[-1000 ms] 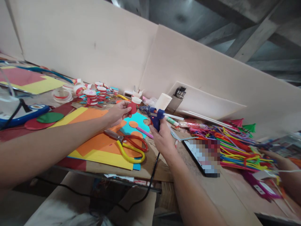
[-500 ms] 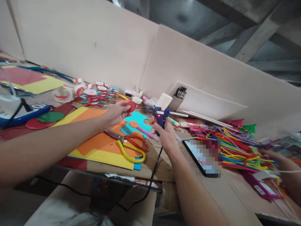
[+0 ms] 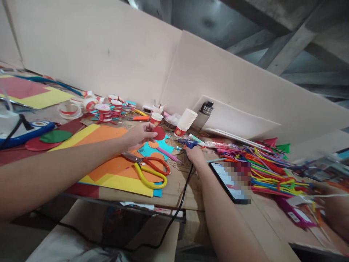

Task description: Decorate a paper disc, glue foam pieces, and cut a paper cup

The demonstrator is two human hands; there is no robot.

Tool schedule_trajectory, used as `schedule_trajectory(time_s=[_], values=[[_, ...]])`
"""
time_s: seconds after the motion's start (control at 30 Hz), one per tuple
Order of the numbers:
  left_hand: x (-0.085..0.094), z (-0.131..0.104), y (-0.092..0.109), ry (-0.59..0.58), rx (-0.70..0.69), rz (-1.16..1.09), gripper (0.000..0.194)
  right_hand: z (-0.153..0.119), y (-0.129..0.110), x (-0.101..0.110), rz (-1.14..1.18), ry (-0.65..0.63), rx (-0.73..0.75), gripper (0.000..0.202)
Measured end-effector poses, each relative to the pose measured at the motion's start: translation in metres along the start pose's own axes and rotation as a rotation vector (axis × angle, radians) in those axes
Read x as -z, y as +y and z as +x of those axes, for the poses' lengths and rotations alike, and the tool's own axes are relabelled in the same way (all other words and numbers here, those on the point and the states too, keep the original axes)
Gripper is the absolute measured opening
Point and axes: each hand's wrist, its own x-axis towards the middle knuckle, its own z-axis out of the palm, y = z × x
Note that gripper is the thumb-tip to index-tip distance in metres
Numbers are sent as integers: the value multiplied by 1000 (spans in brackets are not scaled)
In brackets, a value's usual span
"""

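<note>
Phone (image 3: 227, 181) near pipe cleaners (image 3: 268, 167); black-capped bottle (image 3: 201, 119) by panel (image 3: 240, 118).

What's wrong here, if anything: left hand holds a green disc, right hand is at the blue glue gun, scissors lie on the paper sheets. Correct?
One miss: the head view shows the left hand holding a red disc, not a green one. Right hand at the blue glue gun and scissors on the paper sheets stand.

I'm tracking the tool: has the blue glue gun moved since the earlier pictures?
Yes: the blue glue gun at the right hand has moved lower and rightward against the paper cup stack; it hid the stack's base before, which now shows.
</note>
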Motion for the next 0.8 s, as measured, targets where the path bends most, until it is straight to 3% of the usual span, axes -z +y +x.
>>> schedule_trajectory(time_s=[0.2,0.3,0.37,0.47,0.53,0.63,0.8], values=[[-4,-5,0,-54,19,10,32,-9,-4,5,-142,87,-65,56],[-2,-4,-3,-63,22,14,30,-17,-14,9,-130,215,-34,49],[-3,-4,-4,-72,24,12,30,-24,-22,9,32,238,136,42],[-6,-6,-5,-90,33,-4,32,-39,-36,5,371,83,526,39],[-9,-8,-5,-105,48,8,33,-49,-46,-1,456,31,638,39],[-13,-11,-5,-142,66,64,33,-59,-56,-8,555,11,619,35],[-18,-16,-4,-224,70,228,30,-61,-59,-9,782,-69,440,26]])
